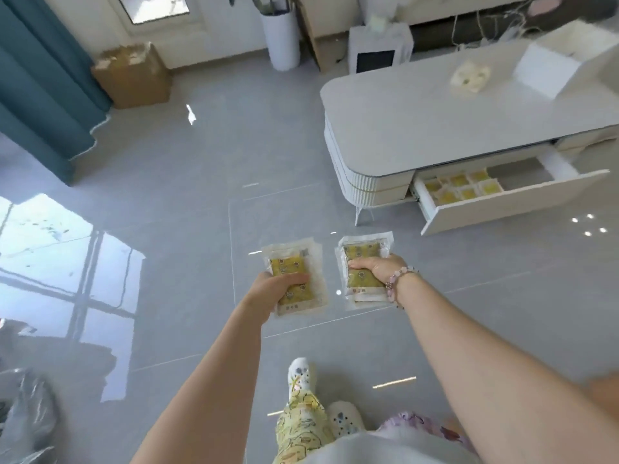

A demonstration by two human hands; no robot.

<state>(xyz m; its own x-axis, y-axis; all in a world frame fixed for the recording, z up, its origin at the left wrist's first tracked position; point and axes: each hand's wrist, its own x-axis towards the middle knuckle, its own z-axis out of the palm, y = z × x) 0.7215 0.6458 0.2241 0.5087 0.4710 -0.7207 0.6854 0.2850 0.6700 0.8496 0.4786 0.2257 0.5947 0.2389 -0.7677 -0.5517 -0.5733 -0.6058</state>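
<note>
while the person stood on the grey tiled floor (167,169), both hands were held out in front of the body, above the floor and well apart from the table (418,122). the left hand (273,286) gripped the left packet (289,264), a clear pouch with yellow contents, with the fingers curled across its middle. the right hand (376,267) gripped the right packets (363,251) in the same manner; layered edges at the lower end indicated more than one pouch, though the count could not be told. the two loads were just beside each other, not touching, with their long sides roughly parallel. a bead bracelet (400,279) sat on the right wrist. the table stood ahead and to the right, with its drawer (509,204) standing open; similar yellow pouches (462,190) lay in rows in the left part of the drawer. a white box (549,70) and a small cream object (470,77) rested on the table top. a cardboard box (134,75) stood on the floor beside a blue curtain (40,78).
</note>
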